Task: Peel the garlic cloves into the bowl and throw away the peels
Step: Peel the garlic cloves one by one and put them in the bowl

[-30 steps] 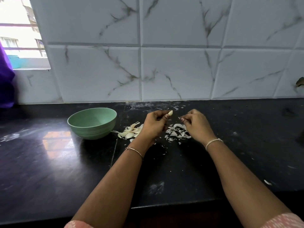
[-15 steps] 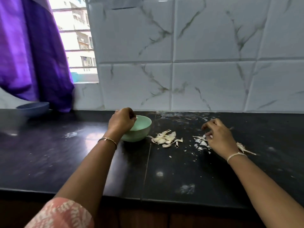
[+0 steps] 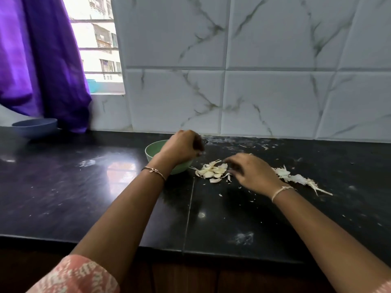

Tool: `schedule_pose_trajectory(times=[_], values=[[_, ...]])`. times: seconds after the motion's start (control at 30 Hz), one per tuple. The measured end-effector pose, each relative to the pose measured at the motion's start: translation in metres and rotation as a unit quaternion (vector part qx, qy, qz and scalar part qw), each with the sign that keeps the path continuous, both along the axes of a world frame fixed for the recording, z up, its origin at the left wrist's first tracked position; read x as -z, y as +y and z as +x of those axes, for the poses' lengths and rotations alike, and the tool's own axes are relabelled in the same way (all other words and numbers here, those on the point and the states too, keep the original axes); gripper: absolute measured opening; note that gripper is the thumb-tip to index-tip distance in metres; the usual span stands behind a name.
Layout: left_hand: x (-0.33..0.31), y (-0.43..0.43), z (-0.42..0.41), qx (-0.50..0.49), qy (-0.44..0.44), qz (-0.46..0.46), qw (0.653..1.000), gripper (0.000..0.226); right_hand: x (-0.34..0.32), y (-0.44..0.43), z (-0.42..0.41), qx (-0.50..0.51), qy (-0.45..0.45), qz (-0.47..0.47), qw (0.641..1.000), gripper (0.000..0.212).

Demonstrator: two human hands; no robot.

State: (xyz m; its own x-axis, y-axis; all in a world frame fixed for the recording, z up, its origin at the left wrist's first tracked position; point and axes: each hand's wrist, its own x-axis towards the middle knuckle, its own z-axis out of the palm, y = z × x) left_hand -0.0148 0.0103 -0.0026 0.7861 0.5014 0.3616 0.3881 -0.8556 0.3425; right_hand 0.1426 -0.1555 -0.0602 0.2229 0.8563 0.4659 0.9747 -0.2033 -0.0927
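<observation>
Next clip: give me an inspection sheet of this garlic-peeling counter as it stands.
Surface: black countertop, glossy, flecked with white bits.
Job's things: green bowl partly behind the left hand; garlic cloves heaped just right of it; peels farther right.
Clutter: blue bowl at far left.
Grippers: left hand curled over the green bowl, contents hidden; right hand open, palm down, beside the cloves.
Cables: nothing seen.
Surroundings: marbled wall tiles, purple curtain, window.

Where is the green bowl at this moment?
In the head view, the green bowl stands on the counter left of centre, behind the left hand, with the garlic pile to its right.
</observation>
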Motion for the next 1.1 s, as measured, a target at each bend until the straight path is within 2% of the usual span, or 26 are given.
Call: schedule_pose_trajectory(times=[0.1,0.2,0.43,0.53,0.7,0.8,0.87,1.1], values=[[0.012,-0.013,0.012,0.031,0.085,-0.004,0.996,0.031,0.001,0.021,-0.021,-0.034,-0.006,-0.055,0.998,0.026],[0.032,-0.019,0.02,0.028,0.123,0.014,0.992,0.029,0.009,0.03,-0.027,-0.017,-0.026,-0.081,0.996,0.019],[0.058,-0.018,0.026,0.005,0.067,0.036,0.997,0.019,0.013,0.024,-0.022,-0.005,-0.03,-0.084,0.996,0.015],[0.061,-0.017,0.028,0.014,0.047,0.016,0.999,0.015,0.011,0.02,-0.012,0.017,0.036,-0.058,0.997,0.017],[0.067,-0.015,0.031,0.012,0.023,-0.001,1.0,0.01,-0.001,0.006,0.003,0.002,0.255,-0.002,0.967,0.018],[0.071,-0.016,0.033,0.002,0.009,-0.006,1.0,0.023,-0.001,-0.001,0.008,0.013,0.288,-0.006,0.958,0.013],[0.073,-0.016,0.034,-0.001,0.02,0.001,1.0,0.024,-0.001,-0.002,0.01,0.024,0.292,0.0,0.956,0.009],[0.077,-0.027,0.034,-0.013,0.059,0.122,0.991,0.025,0.003,-0.006,0.012,-0.018,0.388,-0.03,0.921,0.008]])
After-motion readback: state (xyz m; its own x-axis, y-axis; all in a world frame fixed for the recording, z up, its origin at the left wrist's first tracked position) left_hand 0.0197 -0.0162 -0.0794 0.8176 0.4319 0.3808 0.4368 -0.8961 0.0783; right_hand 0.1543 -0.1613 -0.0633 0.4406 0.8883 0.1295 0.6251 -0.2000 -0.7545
